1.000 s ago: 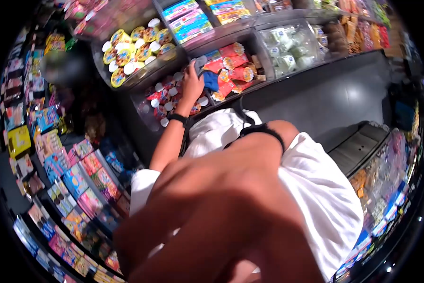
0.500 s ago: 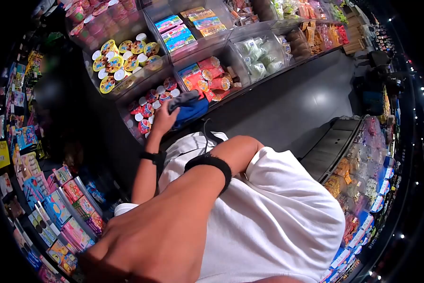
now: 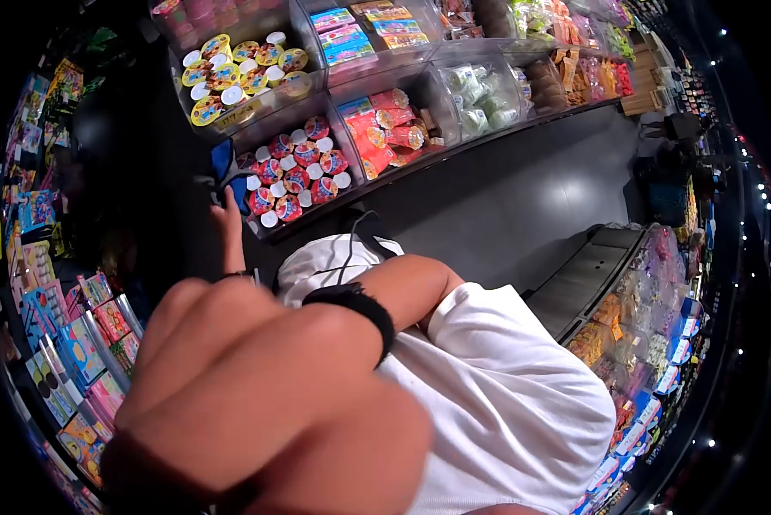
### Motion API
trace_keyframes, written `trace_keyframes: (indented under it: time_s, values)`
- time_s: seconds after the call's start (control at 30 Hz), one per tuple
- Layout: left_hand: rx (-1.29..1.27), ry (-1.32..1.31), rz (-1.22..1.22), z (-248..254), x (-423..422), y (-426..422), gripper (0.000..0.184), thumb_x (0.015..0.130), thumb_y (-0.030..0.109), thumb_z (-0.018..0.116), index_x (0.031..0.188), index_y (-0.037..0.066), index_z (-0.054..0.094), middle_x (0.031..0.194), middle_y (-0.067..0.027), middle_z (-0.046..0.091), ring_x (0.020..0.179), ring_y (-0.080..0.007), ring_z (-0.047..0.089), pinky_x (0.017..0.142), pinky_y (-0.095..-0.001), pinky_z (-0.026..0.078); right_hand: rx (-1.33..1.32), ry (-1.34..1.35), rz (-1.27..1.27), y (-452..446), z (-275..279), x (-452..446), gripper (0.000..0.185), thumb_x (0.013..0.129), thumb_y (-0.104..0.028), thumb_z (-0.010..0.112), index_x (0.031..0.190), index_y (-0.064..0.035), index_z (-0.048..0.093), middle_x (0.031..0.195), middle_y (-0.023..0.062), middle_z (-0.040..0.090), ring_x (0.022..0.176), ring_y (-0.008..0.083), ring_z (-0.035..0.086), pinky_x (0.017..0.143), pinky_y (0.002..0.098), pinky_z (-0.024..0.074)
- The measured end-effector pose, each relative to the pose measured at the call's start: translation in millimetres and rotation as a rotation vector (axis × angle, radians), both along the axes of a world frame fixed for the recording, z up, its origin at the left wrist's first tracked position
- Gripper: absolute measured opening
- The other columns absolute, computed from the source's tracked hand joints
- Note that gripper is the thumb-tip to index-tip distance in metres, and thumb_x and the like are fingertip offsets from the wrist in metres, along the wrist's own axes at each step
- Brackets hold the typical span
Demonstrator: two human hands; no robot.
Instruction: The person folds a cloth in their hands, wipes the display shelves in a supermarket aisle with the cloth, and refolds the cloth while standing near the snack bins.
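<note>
My left hand (image 3: 228, 216) grips a blue and dark grey cloth (image 3: 224, 170), which hangs over the left end of the shelf front. Just right of the cloth is a clear bin of red cups with white lids (image 3: 295, 178). Very close to the camera, my right hand (image 3: 257, 386) fills the lower left, with a black band on its wrist. Its back and knuckles show, but its fingertips and anything in them are hidden or blurred.
Bins above hold yellow cups (image 3: 224, 77) and flat colourful packs (image 3: 347, 43). Red snack packs (image 3: 385, 133) and pale green packs (image 3: 480, 94) lie farther right. Stationery racks (image 3: 81, 348) line the left; bagged goods (image 3: 626, 335) fill the lower right.
My left hand has moved left with the cloth, from the red snack packs across the red cups to the bin's left end. My right hand has shifted and looks more bent.
</note>
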State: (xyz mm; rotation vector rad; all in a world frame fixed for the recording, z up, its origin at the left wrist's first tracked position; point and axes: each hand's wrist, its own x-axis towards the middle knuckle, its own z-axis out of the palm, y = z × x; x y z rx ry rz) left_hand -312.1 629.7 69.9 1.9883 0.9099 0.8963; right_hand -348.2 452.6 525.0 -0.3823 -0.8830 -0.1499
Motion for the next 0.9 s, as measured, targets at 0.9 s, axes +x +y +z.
trace_keyframes:
  time_s: [0.9]
  values:
    - [-0.522,0.287,0.088,69.5,-72.1,-35.5,0.043,0.078,0.038,0.075,0.086,-0.003,0.064,0.081,-0.0197,0.068,0.083,-0.0313,0.069,0.071,-0.0417,0.051,0.274,0.133,0.413,94.6,22.0,-82.9,0.018,0.092,-0.023,0.063,0.092,-0.006,0.068,0.076,0.0086,0.065,0.047,0.0173,0.053,0.039,0.0292,0.0394]
